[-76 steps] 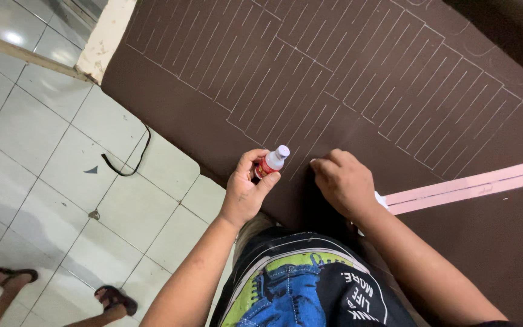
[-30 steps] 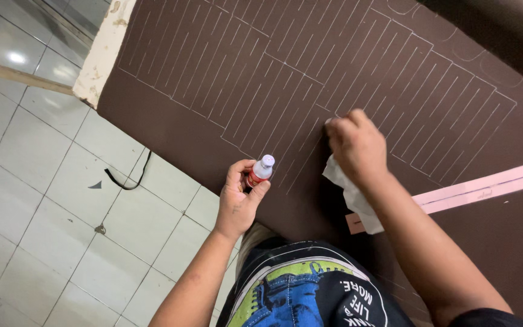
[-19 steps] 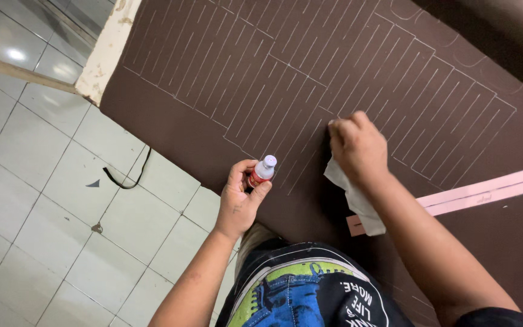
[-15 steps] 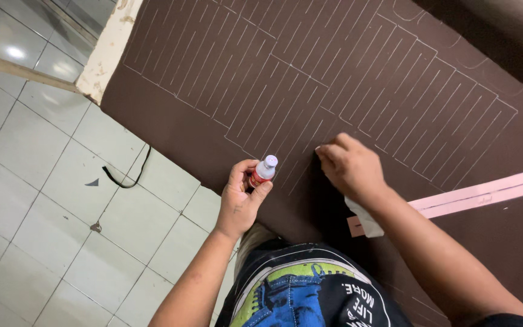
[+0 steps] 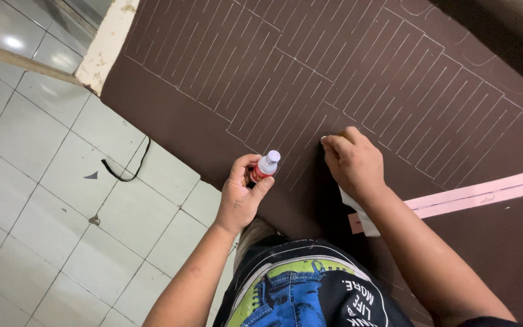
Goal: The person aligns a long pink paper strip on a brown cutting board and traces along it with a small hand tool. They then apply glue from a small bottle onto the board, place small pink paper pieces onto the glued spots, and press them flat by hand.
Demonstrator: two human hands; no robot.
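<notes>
Head view: my left hand pinches a small red bottle with a white cap upright, just over the bench's near edge. It looks light, rigid and slick, best gripped round its body. My right hand curls, fingertips pressing a white cloth onto the brown chalk-lined sheet; the cloth looks soft and limp, easy to bunch.

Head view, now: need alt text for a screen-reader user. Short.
Seen from above, a person's left hand holds a small red bottle with a white cap over a dark brown sheet marked with white lines. The right hand presses a white cloth onto that sheet, beside a pink strip. Grey floor tiles lie to the left.
</notes>
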